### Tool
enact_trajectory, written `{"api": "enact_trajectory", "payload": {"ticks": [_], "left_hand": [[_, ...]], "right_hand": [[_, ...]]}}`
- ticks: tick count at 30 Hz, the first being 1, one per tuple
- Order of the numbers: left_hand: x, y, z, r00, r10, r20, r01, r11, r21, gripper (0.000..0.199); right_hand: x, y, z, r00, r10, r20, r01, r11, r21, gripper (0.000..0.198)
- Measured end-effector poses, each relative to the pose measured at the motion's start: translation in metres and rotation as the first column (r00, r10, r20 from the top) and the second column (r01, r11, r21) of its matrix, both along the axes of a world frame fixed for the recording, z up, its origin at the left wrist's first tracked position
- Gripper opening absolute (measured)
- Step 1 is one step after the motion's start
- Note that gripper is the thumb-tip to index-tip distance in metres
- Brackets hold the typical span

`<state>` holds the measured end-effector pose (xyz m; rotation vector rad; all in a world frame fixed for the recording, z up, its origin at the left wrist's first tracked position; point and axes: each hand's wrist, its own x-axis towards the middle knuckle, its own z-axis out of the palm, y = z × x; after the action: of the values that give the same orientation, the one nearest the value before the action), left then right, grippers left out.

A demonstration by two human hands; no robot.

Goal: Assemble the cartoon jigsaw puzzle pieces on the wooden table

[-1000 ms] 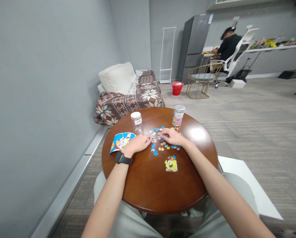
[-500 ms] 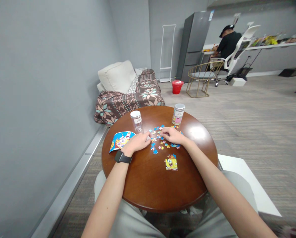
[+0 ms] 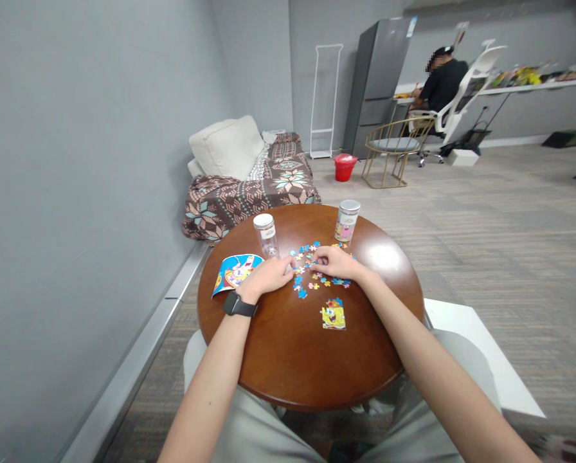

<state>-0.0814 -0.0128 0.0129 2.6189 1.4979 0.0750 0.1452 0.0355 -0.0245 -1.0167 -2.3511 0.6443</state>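
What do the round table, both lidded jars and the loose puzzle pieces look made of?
Round table: likely wood or veneer, glossy brown, reflecting glare. Left jar: plastic or glass, being clear. Right jar: body unclear; silvery lid, perhaps metal. Puzzle pieces: probably cardboard, flat, brightly printed.

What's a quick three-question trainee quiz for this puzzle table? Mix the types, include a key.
1. Multiple choice: which hand is nearer the picture sheet?
A) left
B) right
C) both equally near

2. True or false: the joined puzzle section lies closer to the camera than the loose pieces.

3. Fill in the blank: in the head view, the clear jar stands to the ____ of the printed jar.

Key:
1. A, the left hand
2. True
3. left
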Motion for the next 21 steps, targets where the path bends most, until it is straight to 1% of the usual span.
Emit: {"api": "enact_trajectory", "payload": {"ticks": [4,9,11,16,18,21], "left_hand": [[-0.0006,0.0004,-0.0008,1.0,-0.002,-0.008,0.002,1.0,0.005,0.026],[-0.0006,-0.0005,-0.0009,1.0,0.006,0.004,-0.006,1.0,0.002,0.028],[-0.0003,-0.0008,-0.0009,1.0,-0.002,0.009,0.002,1.0,0.009,0.027],[0.0001,-0.0008,-0.001,1.0,0.01,-0.021,-0.01,1.0,0.019,0.024],[0.0,-0.0008,-0.0009,1.0,0.007,-0.017,-0.007,1.0,0.021,0.024],[0.0001,-0.0008,-0.0004,1.0,0.002,-0.016,-0.002,1.0,0.02,0.024]], "right_hand": [[0.0003,0.0005,0.0009,1.0,-0.012,0.021,0.012,1.0,0.008,0.021],[0.0002,0.0026,0.0013,0.999,0.04,0.005,-0.04,0.999,0.027,0.026],[0.0005,0.0024,0.0029,1.0,0.022,-0.007,-0.022,1.0,0.019,0.026],[0.0021,0.0009,0.0073,0.999,-0.045,0.031,0.045,0.999,-0.007,0.036],[0.0026,0.0016,0.0064,0.999,-0.036,0.022,0.036,0.999,-0.005,0.036],[0.0028,0.004,0.0012,0.999,0.021,-0.035,-0.021,1.0,0.003,0.028]]}}
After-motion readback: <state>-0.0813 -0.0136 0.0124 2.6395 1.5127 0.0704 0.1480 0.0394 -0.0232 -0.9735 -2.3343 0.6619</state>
